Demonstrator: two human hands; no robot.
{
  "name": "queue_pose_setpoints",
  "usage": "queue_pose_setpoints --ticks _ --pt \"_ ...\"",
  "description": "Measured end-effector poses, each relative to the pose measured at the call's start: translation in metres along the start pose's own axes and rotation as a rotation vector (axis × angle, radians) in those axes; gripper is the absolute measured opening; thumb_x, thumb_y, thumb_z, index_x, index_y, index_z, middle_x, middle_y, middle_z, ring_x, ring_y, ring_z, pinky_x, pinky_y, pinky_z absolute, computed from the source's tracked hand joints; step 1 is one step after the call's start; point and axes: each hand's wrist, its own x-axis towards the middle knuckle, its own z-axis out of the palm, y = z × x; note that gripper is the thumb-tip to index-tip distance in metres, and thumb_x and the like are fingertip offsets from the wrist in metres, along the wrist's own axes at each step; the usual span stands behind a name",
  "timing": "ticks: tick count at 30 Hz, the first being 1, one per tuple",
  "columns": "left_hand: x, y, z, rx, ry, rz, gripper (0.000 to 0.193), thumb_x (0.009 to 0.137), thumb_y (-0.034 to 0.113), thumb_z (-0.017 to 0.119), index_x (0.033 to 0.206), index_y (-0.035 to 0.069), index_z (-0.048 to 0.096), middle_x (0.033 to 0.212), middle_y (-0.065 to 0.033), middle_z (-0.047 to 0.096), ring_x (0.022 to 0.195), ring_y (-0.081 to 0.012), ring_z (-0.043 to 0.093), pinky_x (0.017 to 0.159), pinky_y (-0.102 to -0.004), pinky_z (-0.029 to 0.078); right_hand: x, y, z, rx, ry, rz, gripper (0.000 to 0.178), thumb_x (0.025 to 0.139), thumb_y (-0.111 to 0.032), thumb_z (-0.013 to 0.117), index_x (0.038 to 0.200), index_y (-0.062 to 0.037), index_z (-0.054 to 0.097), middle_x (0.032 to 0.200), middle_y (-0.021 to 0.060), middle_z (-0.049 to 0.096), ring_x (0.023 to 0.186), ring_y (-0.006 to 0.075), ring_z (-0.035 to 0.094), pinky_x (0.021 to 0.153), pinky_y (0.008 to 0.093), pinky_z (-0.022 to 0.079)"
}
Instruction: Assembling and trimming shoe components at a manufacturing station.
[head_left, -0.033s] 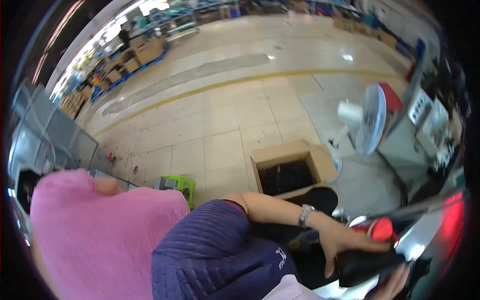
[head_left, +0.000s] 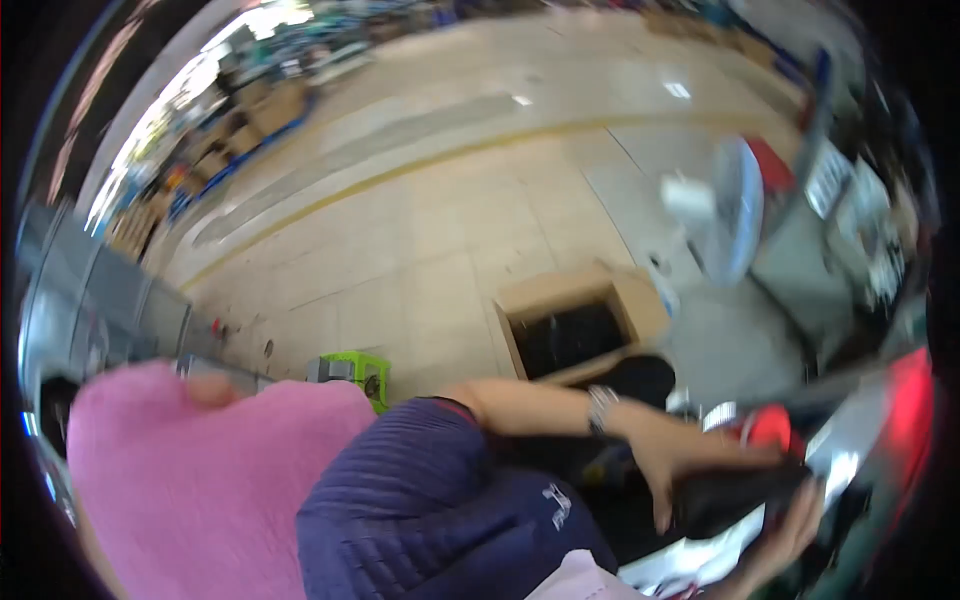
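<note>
My left hand (head_left: 685, 460), with a metal watch on the wrist, reaches in from my navy sleeve. Its fingers lie over the top of a dark black piece (head_left: 725, 498), the thumb down along its near side. At the far end of this piece, my right hand (head_left: 785, 540) closes its fingers against the edge. Blur hides what kind of thing the black piece is. Just beyond my left fingers stands a round red object (head_left: 770, 428). Beneath the hands a bright white surface (head_left: 690, 560) shows.
A cardboard box (head_left: 565, 325) holding black items sits on the floor beyond my arm. A standing fan (head_left: 740, 210) is at the right. A green crate (head_left: 360, 375) stands at the left, behind a person in a pink top (head_left: 220, 480). Grey cabinets (head_left: 100, 290) line the left.
The view has shifted slightly and blurred. My right hand's fingers sit a little higher along the black piece, which is still between both hands.
</note>
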Motion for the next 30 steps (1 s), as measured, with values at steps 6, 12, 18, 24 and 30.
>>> queue_pose_setpoints --ticks 6,12,18,24,30 --pt "-0.085 -0.009 -0.03 -0.061 0.415 -0.513 0.128 0.06 0.019 0.089 0.151 0.002 0.001 0.158 -0.0177 0.01 0.145 -0.0249 0.016 0.117 -0.0363 0.017 0.074 0.043 0.136 -0.213 -0.343 0.101 0.033 0.094 -0.024 0.061 0.119 -0.0031 0.059 0.08 0.0 0.061 0.067 0.0062 0.056 0.057 0.0199 0.042" --pt "-0.091 -0.043 -0.018 -0.169 0.492 -0.53 0.129 0.06 0.006 0.087 0.153 0.01 -0.002 0.159 -0.0127 0.009 0.145 -0.0214 0.016 0.115 -0.0358 0.02 0.041 0.082 0.054 -0.512 -0.012 -0.183 0.035 0.092 -0.015 0.063 0.123 0.0004 0.056 0.109 0.0096 0.06 0.085 0.0133 0.063 0.075 0.0265 0.05" --pt "-0.091 -0.053 -0.012 -0.038 0.454 -0.57 0.13 0.058 0.008 0.089 0.153 0.01 0.0 0.157 -0.0134 0.015 0.143 -0.0244 0.021 0.114 -0.036 0.022 -0.094 0.166 -0.082 -1.587 0.488 0.169 0.052 0.091 -0.029 0.062 0.134 -0.0019 0.048 0.131 0.0244 0.049 0.122 0.0396 0.047 0.098 0.0465 0.042" --pt "-0.13 -0.032 -0.027 -0.601 0.814 -0.943 0.078 0.07 0.004 0.081 0.136 0.002 0.041 0.12 -0.0069 0.058 0.112 -0.0178 0.055 0.099 -0.0323 0.043 -0.187 0.173 -0.068 -1.401 0.74 0.371 0.06 0.089 -0.027 0.065 0.139 -0.0025 0.042 0.135 0.0282 0.042 0.126 0.0431 0.042 0.104 0.0475 0.036" --pt "-0.132 -0.053 -0.036 -0.747 0.742 -1.239 0.062 0.081 0.023 0.077 0.13 0.003 0.045 0.108 -0.0041 0.06 0.096 -0.0132 0.058 0.084 -0.0304 0.049 -0.239 0.169 -0.062 -1.467 0.692 0.515 0.058 0.091 -0.034 0.062 0.139 -0.0072 0.045 0.128 0.0206 0.046 0.118 0.0367 0.046 0.098 0.0457 0.039"
